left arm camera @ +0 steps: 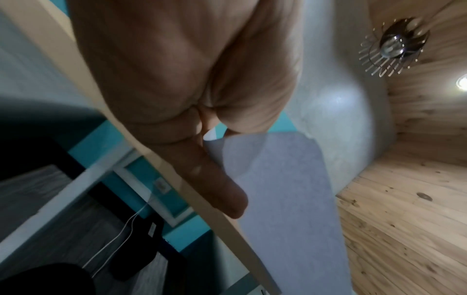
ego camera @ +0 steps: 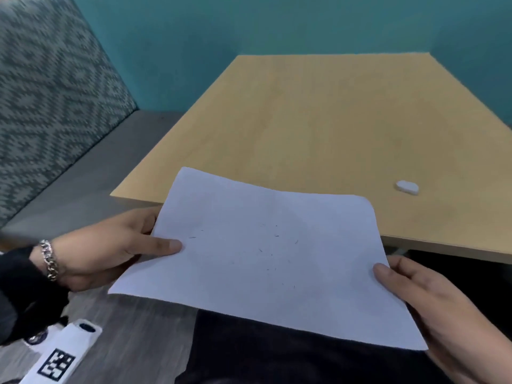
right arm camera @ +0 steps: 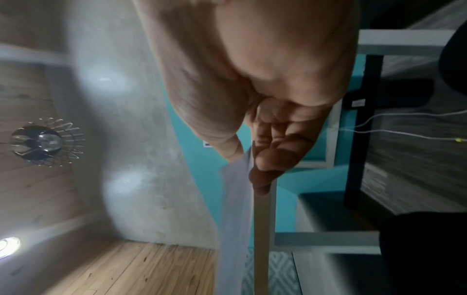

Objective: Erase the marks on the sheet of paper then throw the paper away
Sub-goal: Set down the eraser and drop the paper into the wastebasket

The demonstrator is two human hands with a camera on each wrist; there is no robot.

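Both hands are holding the sheet of paper [ego camera: 266, 253] up off the bench [ego camera: 318, 120], over the lap. The left hand [ego camera: 110, 245] is pinching its left edge, thumb on top, and the right hand [ego camera: 432, 300] is pinching the right corner the same way, probably keeping it flat for checking. Only tiny flecks are showing, so I'm guessing erasing is basically done. The eraser [ego camera: 406, 186] is sitting on the bench beyond the right hand.
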